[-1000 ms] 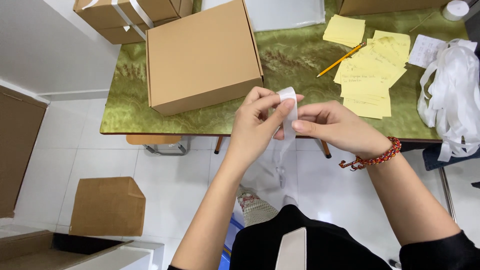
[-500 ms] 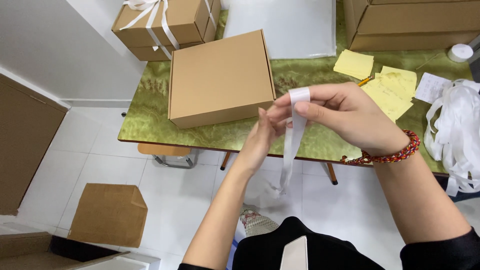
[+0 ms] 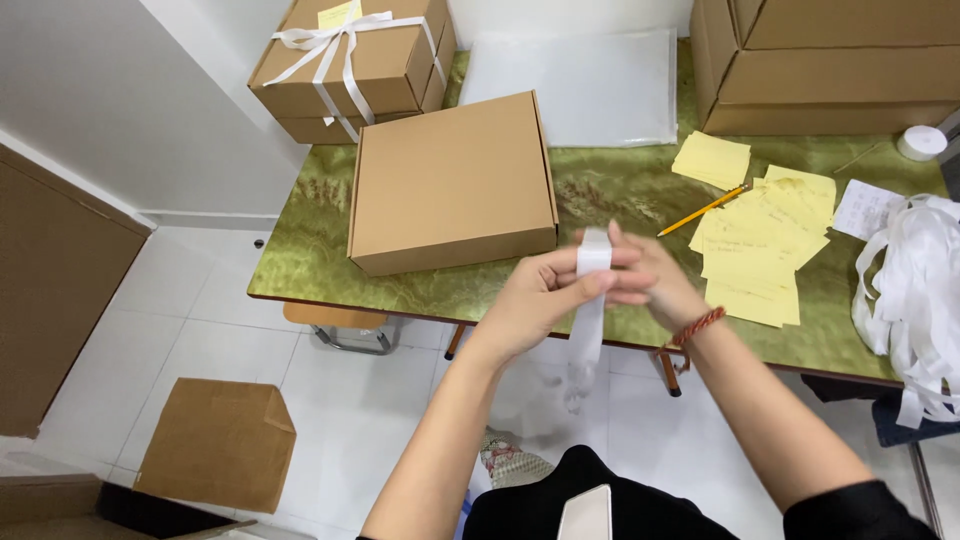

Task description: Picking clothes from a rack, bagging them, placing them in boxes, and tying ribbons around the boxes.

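Both hands, left hand [image 3: 535,295] and right hand [image 3: 650,280], pinched shut on white ribbon [image 3: 590,310], tail hanging free, over the green surface [image 3: 610,195] beside the plain box [image 3: 450,180].

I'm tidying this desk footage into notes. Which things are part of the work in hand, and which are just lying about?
In hand: white ribbon, held by left hand and right hand; plain flat box nearest them.

Lying about: ribbon-tied box, yellow notes, pencil, loose ribbon pile, floor box.
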